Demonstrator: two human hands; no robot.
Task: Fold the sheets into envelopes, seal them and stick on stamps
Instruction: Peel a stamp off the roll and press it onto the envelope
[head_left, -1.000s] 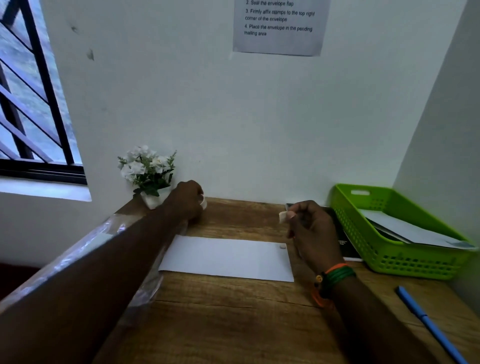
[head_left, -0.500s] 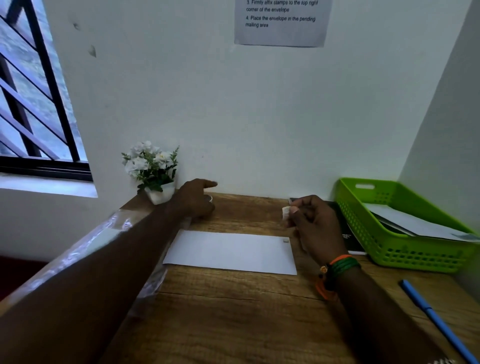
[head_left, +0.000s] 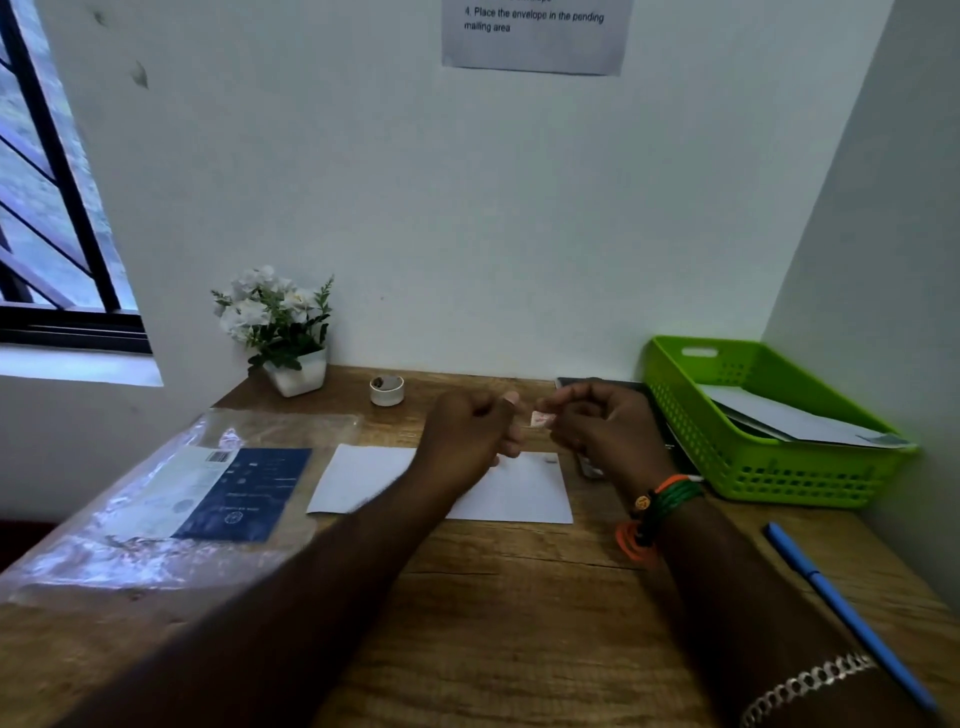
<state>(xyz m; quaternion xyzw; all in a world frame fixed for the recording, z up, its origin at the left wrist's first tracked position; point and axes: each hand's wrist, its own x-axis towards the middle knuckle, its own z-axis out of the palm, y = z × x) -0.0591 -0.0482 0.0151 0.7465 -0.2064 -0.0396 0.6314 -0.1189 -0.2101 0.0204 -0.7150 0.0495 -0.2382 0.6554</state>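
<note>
Both hands meet over the envelope (head_left: 514, 491) on the desk (head_left: 519, 597).
Right hand (head_left: 597, 426) pinches a small stamp (head_left: 540, 419) between fingertips; left hand (head_left: 470, 431) curls closed beside it, its grip's contents unclear.

Wooden worktop (head_left: 519, 597). White-flowered plant in a white pot (head_left: 283, 332), back left. Blue pen (head_left: 841, 608), right edge. Plastic-wrapped package with a dark blue label (head_left: 171, 499), left. Printed notice (head_left: 535, 36) on the wall. Barred window (head_left: 47, 208), far left.
</note>
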